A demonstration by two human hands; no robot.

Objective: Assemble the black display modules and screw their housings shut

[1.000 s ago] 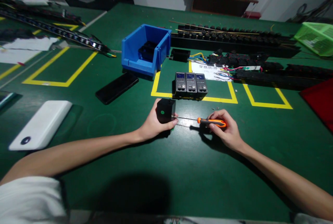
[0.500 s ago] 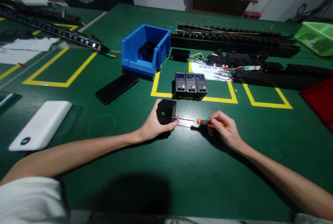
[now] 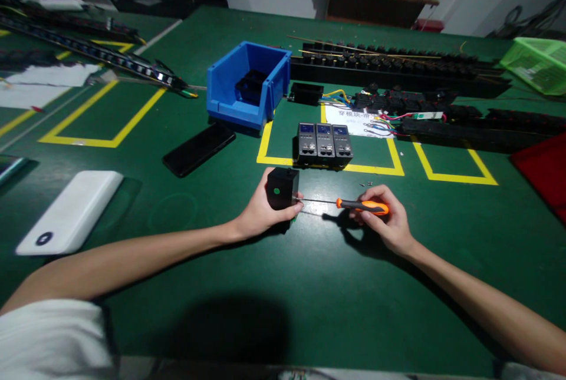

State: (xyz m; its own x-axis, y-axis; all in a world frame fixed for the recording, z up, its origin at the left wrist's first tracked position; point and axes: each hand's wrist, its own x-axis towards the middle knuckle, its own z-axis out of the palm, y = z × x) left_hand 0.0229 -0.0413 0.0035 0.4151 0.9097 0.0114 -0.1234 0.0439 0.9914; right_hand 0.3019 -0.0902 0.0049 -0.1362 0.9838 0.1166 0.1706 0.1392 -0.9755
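A black box-shaped module [image 3: 282,187] with a green dot on its face is gripped by my left hand [image 3: 260,209], thumb along its lower right side. My right hand [image 3: 391,221] has its fingers around the orange and black handle of a screwdriver [image 3: 365,207], which lies level. Its thin shaft runs left and the tip meets the module's right side, by my left fingertips; the exact contact spot is too small to make out. Several small screws [image 3: 366,184] lie on the table just beyond my right hand. Three dark modules [image 3: 324,143] stand in a row farther back.
A blue bin [image 3: 234,106] with black parts stands behind a black phone [image 3: 198,149]. To the left lies a white power bank [image 3: 71,212]. Long black strips with wires [image 3: 411,100] span the back right, near a green basket [image 3: 537,65] and a red item [image 3: 543,174].
My right fingers have opened out and shifted their hold on the screwdriver handle, so more of the handle shows. The module and my left hand stay nearly where they were.
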